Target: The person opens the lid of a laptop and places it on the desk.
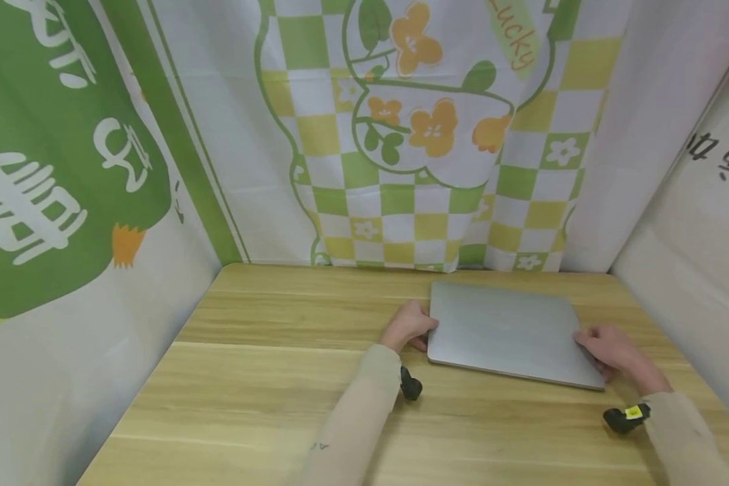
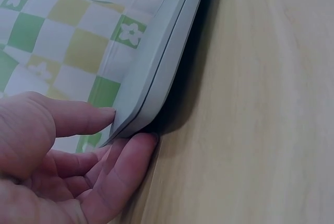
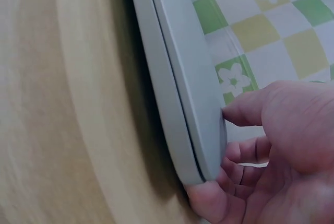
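Note:
A closed silver laptop (image 1: pixel 504 334) is over the wooden table, toward its right side, turned slightly. My left hand (image 1: pixel 408 325) grips its left edge, thumb on top of the lid and fingers curled beneath, as the left wrist view shows near the laptop's corner (image 2: pixel 151 88). At the opposite edge my right hand (image 1: pixel 610 351) pinches the laptop the same way; in the right wrist view the thumb lies against the lid (image 3: pixel 193 78) and the fingers reach under the corner. A dark shadow gap shows between the laptop's front edge and the table in both wrist views.
The wooden table (image 1: pixel 249 385) reaches back to a checked, flowered curtain (image 1: pixel 413 223). Printed cloth hangs on the left (image 1: pixel 55 175) and white cloth on the right (image 1: pixel 698 236). A small black camera sits at each wrist (image 1: pixel 410 385).

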Demonstrator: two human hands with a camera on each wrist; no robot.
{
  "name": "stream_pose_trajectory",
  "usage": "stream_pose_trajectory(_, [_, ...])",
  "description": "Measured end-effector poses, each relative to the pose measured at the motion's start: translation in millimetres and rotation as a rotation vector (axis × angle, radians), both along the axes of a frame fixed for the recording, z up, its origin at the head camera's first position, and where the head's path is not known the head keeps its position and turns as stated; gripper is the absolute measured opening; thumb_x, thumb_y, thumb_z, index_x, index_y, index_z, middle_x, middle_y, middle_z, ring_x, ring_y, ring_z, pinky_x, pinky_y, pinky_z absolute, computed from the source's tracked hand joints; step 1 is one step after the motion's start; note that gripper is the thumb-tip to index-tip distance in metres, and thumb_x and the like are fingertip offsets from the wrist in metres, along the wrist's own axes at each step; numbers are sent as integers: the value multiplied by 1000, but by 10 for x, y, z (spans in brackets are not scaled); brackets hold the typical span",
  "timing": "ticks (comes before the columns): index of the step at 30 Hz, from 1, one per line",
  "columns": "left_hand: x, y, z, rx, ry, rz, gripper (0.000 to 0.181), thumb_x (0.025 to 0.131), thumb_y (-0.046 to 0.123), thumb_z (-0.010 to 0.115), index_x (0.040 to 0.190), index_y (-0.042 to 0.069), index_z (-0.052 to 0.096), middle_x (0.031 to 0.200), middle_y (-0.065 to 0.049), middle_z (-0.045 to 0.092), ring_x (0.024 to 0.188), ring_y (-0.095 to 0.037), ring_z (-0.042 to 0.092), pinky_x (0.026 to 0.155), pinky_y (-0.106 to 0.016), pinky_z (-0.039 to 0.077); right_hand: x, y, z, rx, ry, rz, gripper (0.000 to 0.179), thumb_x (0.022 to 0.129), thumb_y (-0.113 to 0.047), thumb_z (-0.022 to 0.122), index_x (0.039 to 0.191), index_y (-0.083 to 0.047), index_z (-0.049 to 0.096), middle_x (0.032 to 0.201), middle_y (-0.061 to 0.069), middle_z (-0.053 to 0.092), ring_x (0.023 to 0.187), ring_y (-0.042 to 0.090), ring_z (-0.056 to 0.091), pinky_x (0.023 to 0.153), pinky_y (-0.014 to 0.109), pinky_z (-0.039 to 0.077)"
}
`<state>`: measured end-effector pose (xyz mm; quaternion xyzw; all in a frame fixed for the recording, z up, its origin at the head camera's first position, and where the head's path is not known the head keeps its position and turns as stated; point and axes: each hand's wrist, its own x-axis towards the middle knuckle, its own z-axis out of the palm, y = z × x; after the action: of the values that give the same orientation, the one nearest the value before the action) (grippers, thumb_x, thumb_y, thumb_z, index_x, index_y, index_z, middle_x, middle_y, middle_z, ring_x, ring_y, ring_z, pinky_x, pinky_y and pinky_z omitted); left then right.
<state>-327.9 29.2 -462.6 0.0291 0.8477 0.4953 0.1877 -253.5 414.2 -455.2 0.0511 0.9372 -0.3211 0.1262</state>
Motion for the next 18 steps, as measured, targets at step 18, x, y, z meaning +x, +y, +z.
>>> stream_pose_trajectory(18, [39,-184,10,-10,3,17,18,92,14,68,79,3,63,65,-4,54,46,-18,60,48,-29,58,-20,-155,-25,55,27,38,34,102,-30,41,85,-2,49,60,3,50,50,17,52,45,32,53])
